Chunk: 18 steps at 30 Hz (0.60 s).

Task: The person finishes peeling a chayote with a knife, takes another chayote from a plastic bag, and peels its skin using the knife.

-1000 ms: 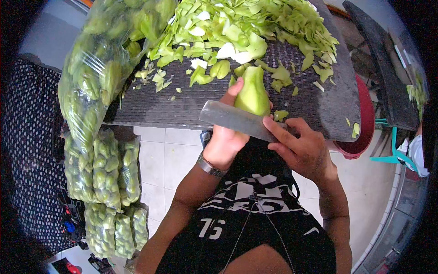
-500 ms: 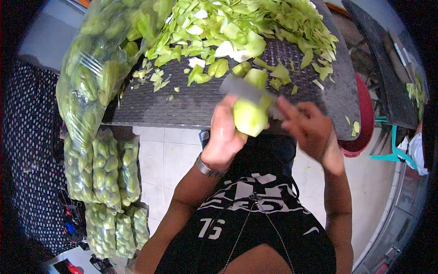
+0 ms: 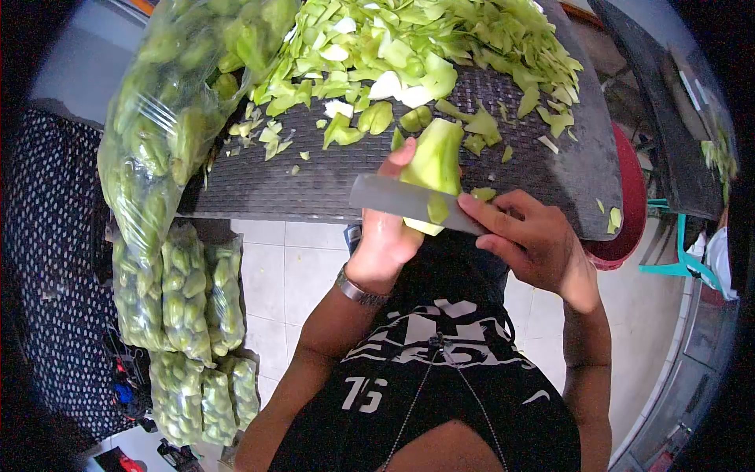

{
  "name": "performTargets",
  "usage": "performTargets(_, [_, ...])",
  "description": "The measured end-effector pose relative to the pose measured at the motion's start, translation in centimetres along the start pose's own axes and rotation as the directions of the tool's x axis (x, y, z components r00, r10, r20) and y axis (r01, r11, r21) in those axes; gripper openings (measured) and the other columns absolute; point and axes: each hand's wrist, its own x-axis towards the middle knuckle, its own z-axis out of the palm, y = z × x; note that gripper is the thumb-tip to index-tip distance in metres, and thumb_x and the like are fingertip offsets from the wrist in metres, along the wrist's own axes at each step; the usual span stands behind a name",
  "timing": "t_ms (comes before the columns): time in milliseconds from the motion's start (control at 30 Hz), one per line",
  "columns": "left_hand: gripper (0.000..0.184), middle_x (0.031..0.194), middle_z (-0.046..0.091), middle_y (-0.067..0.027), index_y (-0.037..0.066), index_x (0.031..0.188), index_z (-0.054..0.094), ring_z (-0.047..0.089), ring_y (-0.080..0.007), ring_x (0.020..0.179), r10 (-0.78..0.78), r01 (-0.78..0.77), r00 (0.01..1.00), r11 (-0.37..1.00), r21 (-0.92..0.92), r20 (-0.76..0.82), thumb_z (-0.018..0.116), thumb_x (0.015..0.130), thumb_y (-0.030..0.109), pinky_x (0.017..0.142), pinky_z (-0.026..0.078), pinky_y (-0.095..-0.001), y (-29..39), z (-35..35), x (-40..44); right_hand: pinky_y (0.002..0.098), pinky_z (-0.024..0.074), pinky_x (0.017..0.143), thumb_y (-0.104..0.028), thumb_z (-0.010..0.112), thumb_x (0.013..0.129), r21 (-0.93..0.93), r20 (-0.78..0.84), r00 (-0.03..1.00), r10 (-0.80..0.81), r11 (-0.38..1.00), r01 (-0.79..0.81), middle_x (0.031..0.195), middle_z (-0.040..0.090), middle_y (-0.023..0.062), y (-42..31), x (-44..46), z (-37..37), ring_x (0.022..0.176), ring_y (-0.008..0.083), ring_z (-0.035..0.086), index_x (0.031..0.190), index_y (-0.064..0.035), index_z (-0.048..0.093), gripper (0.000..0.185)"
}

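My left hand (image 3: 385,236) is wrapped round a partly peeled, pale green chayote (image 3: 435,161), with the thumb and fingers along its side. The chayote is held tilted over the table's near edge, its narrower end pointing away from me. My right hand (image 3: 535,240) grips a broad-bladed knife (image 3: 385,198); its handle is hidden in the fingers. The blade lies across the lower part of the chayote, and a small piece of green peel sticks to its flat face. Some of my left fingers are hidden behind the blade and the chayote.
A dark woven-textured table (image 3: 314,185) carries a large heap of green peelings (image 3: 377,39). A big clear bag of green chayotes (image 3: 169,126) hangs over its left edge. Smaller filled bags (image 3: 185,291) are stacked below. At right are a red tub (image 3: 625,197) and a turquoise stool (image 3: 680,244).
The knife has moved down the chayote towards me, from its upper half to its lower part. My right hand came slightly lower with it, and the chayote is turned to another side.
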Motion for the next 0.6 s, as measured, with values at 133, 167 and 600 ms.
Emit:
performTargets(133, [0.052,0.109,0.071,-0.0129,0.003,0.131,0.06,0.07,-0.0247,0.095,-0.037,0.037,0.999,0.999,-0.019,0.007,0.061,0.097,0.043,0.087,0.056,-0.0375,0.2,0.2,-0.5,0.0438,0.0591,0.06,-0.036,0.072,0.091,-0.099,-0.048,0.998,-0.033,0.995,0.028,0.101,0.066,0.0156,0.2,-0.1,0.1,0.073,0.0352,0.069,0.142,-0.0336,0.058,0.053])
performTargets(167, [0.051,0.109,0.072,-0.013,0.003,0.13,0.06,0.07,-0.0246,0.095,-0.032,0.031,0.999,0.999,-0.023,-0.013,0.061,0.097,0.043,0.086,0.057,-0.0376,0.0,0.1,-0.4,0.0432,0.0591,0.059,-0.036,0.073,0.091,-0.107,-0.056,0.998,-0.04,0.994,0.034,0.101,0.066,0.0152,0.3,-0.2,0.2,0.072,0.0349,0.069,0.142,-0.0342,0.058,0.053])
performTargets(600, [0.057,0.105,0.071,-0.0162,0.002,0.129,0.058,0.072,-0.0302,0.085,-0.089,0.09,0.996,0.992,0.093,-0.02,0.052,0.099,0.05,0.066,0.062,-0.0432,0.0,0.6,-1.5,0.0412,0.0558,0.073,-0.025,0.071,0.093,0.158,-0.093,0.995,0.043,0.987,-0.028,0.092,0.065,0.0145,2.0,-0.6,-0.9,0.079,0.0323,0.065,0.14,-0.0233,0.063,0.047])
